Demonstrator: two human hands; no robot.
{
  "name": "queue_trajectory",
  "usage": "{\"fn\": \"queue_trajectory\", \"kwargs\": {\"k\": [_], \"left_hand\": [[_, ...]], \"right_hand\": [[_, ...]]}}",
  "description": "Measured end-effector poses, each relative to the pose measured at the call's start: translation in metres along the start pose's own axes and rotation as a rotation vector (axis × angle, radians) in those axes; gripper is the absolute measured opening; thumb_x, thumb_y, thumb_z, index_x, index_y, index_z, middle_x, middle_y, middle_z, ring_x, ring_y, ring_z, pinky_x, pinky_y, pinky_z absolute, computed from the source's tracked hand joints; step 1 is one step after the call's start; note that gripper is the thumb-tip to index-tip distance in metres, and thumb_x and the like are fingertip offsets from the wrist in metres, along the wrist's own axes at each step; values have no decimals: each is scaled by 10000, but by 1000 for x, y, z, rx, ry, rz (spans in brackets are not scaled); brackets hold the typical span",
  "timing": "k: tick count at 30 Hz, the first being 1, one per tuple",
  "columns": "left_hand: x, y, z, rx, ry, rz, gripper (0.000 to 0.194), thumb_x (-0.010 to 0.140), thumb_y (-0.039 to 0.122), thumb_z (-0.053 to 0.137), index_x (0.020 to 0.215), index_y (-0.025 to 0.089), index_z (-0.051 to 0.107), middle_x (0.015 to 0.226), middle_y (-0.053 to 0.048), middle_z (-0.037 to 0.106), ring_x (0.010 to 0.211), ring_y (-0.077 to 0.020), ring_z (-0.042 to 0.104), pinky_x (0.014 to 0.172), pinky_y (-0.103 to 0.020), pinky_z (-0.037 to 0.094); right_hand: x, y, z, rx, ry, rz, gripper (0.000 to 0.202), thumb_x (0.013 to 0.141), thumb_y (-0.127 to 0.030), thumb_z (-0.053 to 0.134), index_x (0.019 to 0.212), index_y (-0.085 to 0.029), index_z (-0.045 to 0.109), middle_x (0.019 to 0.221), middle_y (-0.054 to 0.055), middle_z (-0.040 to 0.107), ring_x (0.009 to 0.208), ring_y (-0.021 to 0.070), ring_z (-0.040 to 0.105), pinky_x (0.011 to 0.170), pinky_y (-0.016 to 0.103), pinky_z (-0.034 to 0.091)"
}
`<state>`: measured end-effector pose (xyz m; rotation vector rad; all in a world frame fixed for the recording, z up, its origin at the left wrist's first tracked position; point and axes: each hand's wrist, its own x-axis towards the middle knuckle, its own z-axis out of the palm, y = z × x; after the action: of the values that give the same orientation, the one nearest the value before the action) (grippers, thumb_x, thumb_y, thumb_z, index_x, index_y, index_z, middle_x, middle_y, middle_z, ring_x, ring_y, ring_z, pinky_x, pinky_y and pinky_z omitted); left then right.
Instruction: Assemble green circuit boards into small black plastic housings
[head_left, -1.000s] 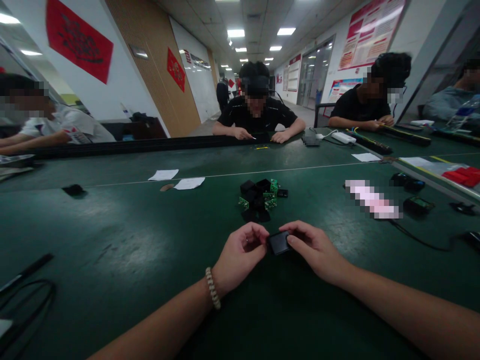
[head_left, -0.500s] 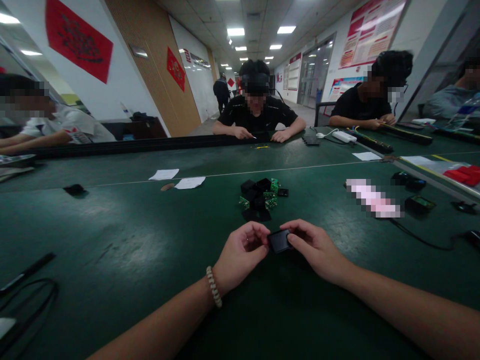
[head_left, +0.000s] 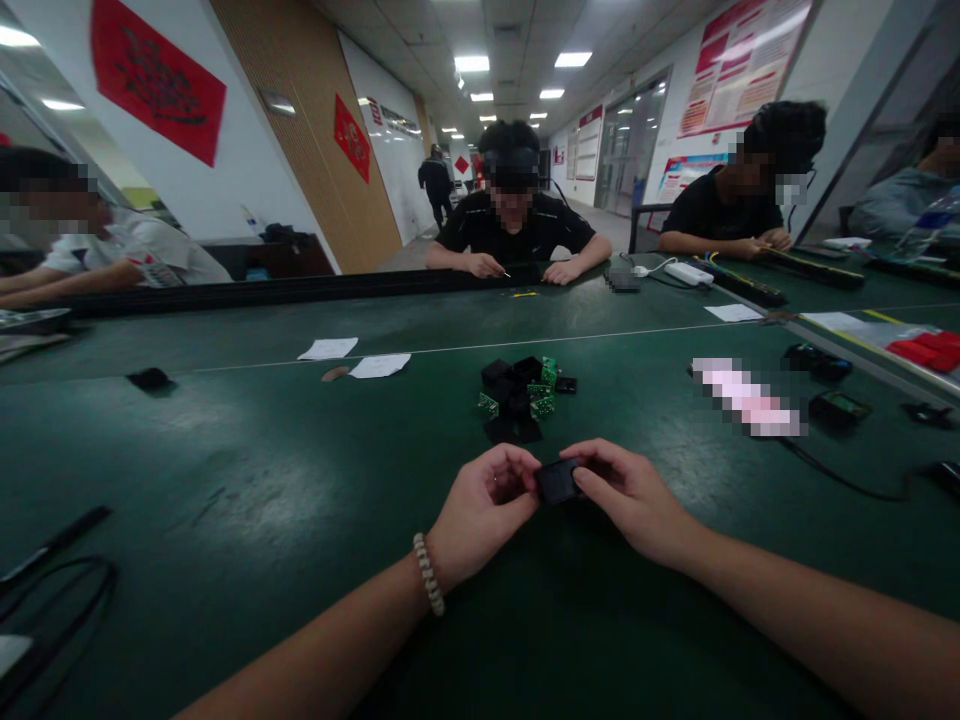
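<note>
A small black rectangular case (head_left: 557,482) is held between my two hands above the green table. My left hand (head_left: 491,510), with a beaded bracelet at the wrist, pinches the left end of the case with thumb and fingertips. At its right end, my right hand (head_left: 634,500) grips it, the thumb on the near face and the fingers behind. Just beyond my hands lies a pile of black housings (head_left: 514,385) mixed with green circuit boards (head_left: 541,400). A small black part (head_left: 566,385) rests at the right of the pile.
White papers (head_left: 381,366) lie left of the pile. At the right are a blurred pink item (head_left: 746,397), a cable and black devices (head_left: 840,408). A black pen-like item (head_left: 56,548) and cables are at the left. A person (head_left: 517,220) sits opposite; others sit at both sides.
The black case has tilted slightly between my fingers, and its face looks darker. My hands have stayed almost in place. A walking person in the background has moved slightly left.
</note>
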<state>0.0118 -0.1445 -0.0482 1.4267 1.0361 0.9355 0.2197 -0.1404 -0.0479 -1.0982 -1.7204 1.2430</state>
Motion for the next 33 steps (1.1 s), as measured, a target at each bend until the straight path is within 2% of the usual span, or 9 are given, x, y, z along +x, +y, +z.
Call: {"fn": "queue_trajectory", "kwargs": {"k": [14,22,26,33], "left_hand": [[-1,3,-1,-23,-21,-52,196,746,91,697,918,152,625,808,6,645,723,-125,604,688,-269,491],[-1,0,-1,36,-9,-18,152,764,90,668,892,160,625,795,6,640,706,-121,591,652,-247,475],[0,-4,-2,49,-4,4,97,812,149,653,905,164,630,873,-25,664,772,-143,619,685,-267,493],[1,-2,0,24,15,27,157,797,166,675,947,162,628,895,-31,655,815,-154,621,725,-279,500]], "right_hand": [[-1,2,-2,-16,-14,-24,248,916,-300,536,1121,-201,635,1021,66,658,917,214,626,785,364,506],[0,2,-1,-18,-16,-35,240,911,-307,550,1103,-195,641,998,66,664,902,217,626,773,364,506],[0,3,-1,-5,-20,-39,235,924,-308,544,1112,-208,644,1014,61,670,916,212,631,778,360,512],[-1,2,0,13,17,-12,260,916,-303,534,1126,-187,632,1027,72,670,911,206,639,770,353,522]]}}
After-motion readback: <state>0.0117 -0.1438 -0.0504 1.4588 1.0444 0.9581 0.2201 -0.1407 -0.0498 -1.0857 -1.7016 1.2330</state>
